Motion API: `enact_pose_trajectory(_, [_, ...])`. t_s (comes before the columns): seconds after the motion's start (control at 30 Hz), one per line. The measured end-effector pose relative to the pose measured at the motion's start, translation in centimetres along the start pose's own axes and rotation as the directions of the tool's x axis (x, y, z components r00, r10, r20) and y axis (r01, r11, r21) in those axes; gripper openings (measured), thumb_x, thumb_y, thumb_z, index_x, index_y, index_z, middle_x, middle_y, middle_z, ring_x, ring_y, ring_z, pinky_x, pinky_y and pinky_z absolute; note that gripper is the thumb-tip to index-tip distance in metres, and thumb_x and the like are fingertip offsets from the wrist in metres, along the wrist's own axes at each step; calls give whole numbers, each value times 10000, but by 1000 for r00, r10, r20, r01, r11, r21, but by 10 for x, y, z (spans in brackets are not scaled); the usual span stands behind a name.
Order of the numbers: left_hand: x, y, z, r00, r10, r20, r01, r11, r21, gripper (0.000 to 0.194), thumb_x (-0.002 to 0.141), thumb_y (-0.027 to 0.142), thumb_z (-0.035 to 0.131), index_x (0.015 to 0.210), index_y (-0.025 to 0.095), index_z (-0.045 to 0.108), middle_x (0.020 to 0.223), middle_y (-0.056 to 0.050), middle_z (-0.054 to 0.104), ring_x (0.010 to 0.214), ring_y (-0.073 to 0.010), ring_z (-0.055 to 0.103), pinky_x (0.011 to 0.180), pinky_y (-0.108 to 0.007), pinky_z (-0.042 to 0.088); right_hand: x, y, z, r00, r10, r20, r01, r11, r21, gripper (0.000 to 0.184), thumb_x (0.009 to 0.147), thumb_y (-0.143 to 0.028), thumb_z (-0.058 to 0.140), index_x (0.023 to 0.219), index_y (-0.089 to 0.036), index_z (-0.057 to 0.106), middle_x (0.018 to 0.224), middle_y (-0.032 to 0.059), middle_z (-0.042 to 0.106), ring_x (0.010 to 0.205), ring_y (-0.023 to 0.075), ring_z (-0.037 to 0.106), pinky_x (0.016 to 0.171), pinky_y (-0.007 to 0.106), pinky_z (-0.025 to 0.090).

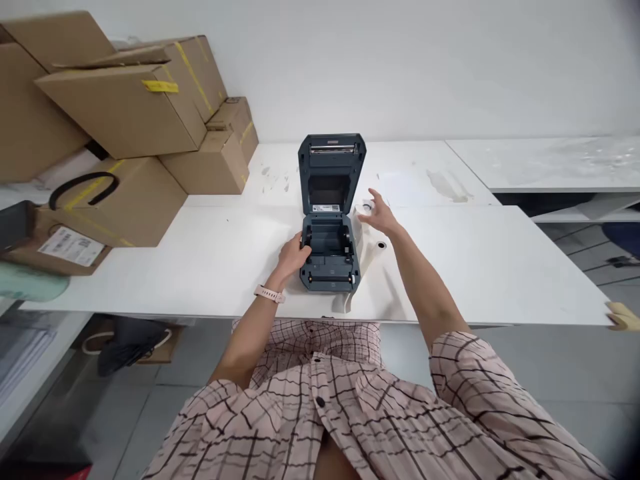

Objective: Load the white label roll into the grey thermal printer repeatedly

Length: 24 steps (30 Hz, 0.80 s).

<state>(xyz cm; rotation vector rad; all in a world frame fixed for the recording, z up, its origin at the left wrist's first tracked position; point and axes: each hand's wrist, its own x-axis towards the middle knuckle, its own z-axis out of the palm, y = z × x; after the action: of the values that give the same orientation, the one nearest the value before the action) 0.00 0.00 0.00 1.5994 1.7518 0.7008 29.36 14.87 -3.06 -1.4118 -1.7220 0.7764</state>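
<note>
A dark grey label printer [327,257] stands on the white table with its lid [332,173] raised and its inner bay in view. My left hand [294,256] grips the printer's left edge, thumb over the rim. To the right of the printer, my right hand [379,215] is open, its thumb and fingers spread around the near side of a white label roll [361,215]; I cannot tell whether they touch it. A loose white paper strip [369,255] runs along the printer's right side toward the front edge. Beside it is a small dark-centred round end [381,245].
Cardboard boxes [125,110] are stacked at the left, against the wall. A black curved strap [83,183] lies on one of them. The table's front edge [200,315] is close to my body. A lower shelf [575,207] shows at the right.
</note>
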Motion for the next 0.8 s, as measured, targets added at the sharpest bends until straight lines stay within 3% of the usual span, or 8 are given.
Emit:
enact_pose_trajectory(0.13, [2, -3, 1, 999, 34, -7, -34, 999, -34, 615, 805, 223, 512, 1410, 160, 604, 1009, -106, 750, 867, -283, 667, 839, -403, 518, -58, 27, -23, 994, 103, -36, -87, 946, 314, 839, 722, -346, 739, 1516, -320, 467, 1507, 132, 588, 1392, 329, 570, 1159, 606, 447])
enact_pose_trajectory(0.27, [4, -5, 3, 999, 51, -11, -51, 998, -33, 585, 795, 222, 510, 1364, 156, 632, 969, -109, 743, 841, -286, 657, 817, -407, 510, -122, 35, -25, 983, 118, 137, -164, 902, 400, 721, 700, -358, 818, 1388, -297, 607, 1429, 106, 669, 1293, 289, 633, 1076, 517, 527])
enact_pose_trajectory(0.43, [2, -6, 4, 998, 60, -25, -63, 989, -130, 607, 786, 212, 521, 1383, 163, 622, 1046, -110, 763, 890, -277, 677, 813, -377, 511, -150, 9, -18, 979, 80, 187, -160, 872, 463, 571, 732, -509, 857, 1197, -214, 705, 1103, 81, 777, 974, 226, 707, 910, 425, 582])
enact_pose_trajectory(0.53, [1, -7, 5, 998, 59, -17, -60, 986, -155, 609, 787, 213, 519, 1385, 153, 620, 1022, -103, 764, 845, -259, 671, 765, -354, 502, -148, -27, -36, 981, -118, 154, 3, 804, 594, 620, 766, -560, 841, 1280, -259, 668, 1001, 43, 772, 927, 223, 715, 888, 412, 583])
enact_pose_trajectory(0.6, [1, -7, 5, 997, 72, -16, -74, 984, -160, 592, 792, 213, 515, 1370, 155, 631, 996, -95, 756, 813, -246, 657, 735, -342, 488, -141, -61, -44, 936, -276, 220, 118, 833, 541, 608, 829, -545, 798, 1352, -280, 635, 1018, 41, 771, 941, 227, 715, 876, 401, 581])
enact_pose_trajectory(0.67, [2, -8, 6, 997, 74, -31, -78, 986, -150, 576, 793, 208, 519, 1354, 158, 642, 939, -80, 741, 779, -233, 636, 722, -334, 474, -127, -97, -39, 845, -366, 390, 222, 904, 365, 551, 914, -492, 722, 1413, -288, 603, 1141, 57, 765, 1010, 239, 709, 906, 406, 571])
enact_pose_trajectory(0.73, [2, -8, 7, 998, 51, -41, -56, 988, -140, 573, 800, 211, 528, 1359, 160, 643, 853, -61, 711, 734, -222, 608, 707, -328, 459, -110, -125, -18, 762, -381, 523, 368, 920, 134, 512, 956, -449, 664, 1433, -275, 597, 1254, 81, 742, 1092, 275, 692, 941, 422, 552])
enact_pose_trajectory(0.8, [1, -8, 8, 999, 21, -46, -28, 988, -152, 577, 819, 228, 530, 1383, 170, 634, 785, -43, 674, 697, -214, 581, 692, -325, 446, -93, -140, 11, 730, -298, 615, 474, 869, -141, 473, 965, -354, 634, 1424, -242, 607, 1263, 111, 742, 1112, 314, 685, 950, 440, 529])
